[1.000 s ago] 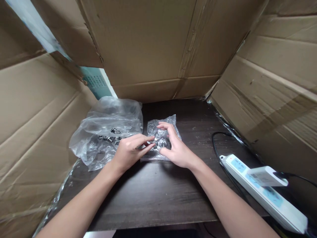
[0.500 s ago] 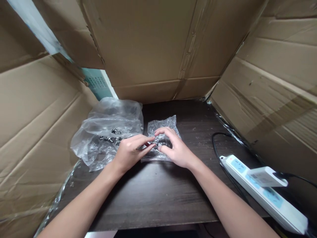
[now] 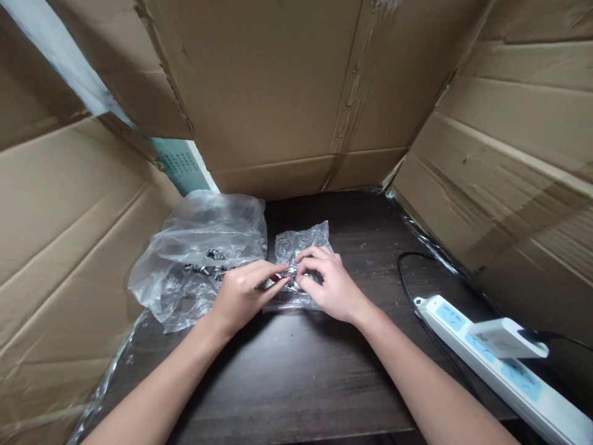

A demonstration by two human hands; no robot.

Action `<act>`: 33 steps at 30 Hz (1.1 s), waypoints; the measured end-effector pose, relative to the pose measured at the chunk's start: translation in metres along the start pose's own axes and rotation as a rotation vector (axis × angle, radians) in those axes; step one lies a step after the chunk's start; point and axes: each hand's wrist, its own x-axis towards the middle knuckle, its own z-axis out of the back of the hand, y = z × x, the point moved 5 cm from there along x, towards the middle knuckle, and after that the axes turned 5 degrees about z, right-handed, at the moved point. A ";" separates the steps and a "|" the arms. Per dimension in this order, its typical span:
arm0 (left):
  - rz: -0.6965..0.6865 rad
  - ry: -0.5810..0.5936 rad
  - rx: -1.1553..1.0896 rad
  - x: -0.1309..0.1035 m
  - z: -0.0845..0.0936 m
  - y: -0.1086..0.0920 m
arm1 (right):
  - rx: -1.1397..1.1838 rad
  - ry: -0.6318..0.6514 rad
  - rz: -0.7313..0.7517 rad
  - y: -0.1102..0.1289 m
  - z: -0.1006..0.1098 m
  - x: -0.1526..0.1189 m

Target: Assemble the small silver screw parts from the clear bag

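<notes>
Over a small clear plastic bag [image 3: 302, 238], both hands meet at a small metal part [image 3: 291, 271]. My left hand [image 3: 248, 287] pinches the part's left side between thumb and fingertips, with a bit of red showing between the fingers. My right hand [image 3: 327, 281] has its fingers curled and closed at the part's right side. The part is too small to make out in detail. To the left lies a large crumpled clear bag [image 3: 185, 232] with several small dark and silver metal parts [image 3: 215, 254] in it.
The dark table [image 3: 296, 371] is walled by cardboard [image 3: 278, 93] at the back and both sides. At the right lie a white power strip [image 3: 491, 352] with a plugged-in white adapter [image 3: 504, 337] and a black cable [image 3: 402, 278]. A green printed sheet [image 3: 178, 164] shows at the back left.
The fingers of my right hand have curled in and closed onto the small part. My left hand remains at it. The whole view has shifted slightly.
</notes>
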 end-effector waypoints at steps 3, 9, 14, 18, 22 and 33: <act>0.004 0.000 -0.002 0.000 -0.001 0.000 | 0.001 -0.010 -0.012 -0.001 0.000 0.000; 0.024 0.028 0.008 -0.002 -0.003 0.002 | 0.247 -0.115 0.114 0.004 0.008 0.000; 0.047 0.005 0.009 -0.001 -0.001 0.003 | 0.266 -0.198 0.150 0.006 0.013 0.000; 0.063 -0.009 0.034 0.000 0.000 0.004 | 0.176 -0.158 0.132 0.004 0.007 -0.001; 0.088 -0.020 0.063 0.000 0.000 0.006 | 0.222 -0.202 0.193 0.009 0.012 -0.002; 0.046 -0.020 0.038 0.001 0.001 0.000 | -0.050 -0.047 0.043 -0.006 0.000 -0.001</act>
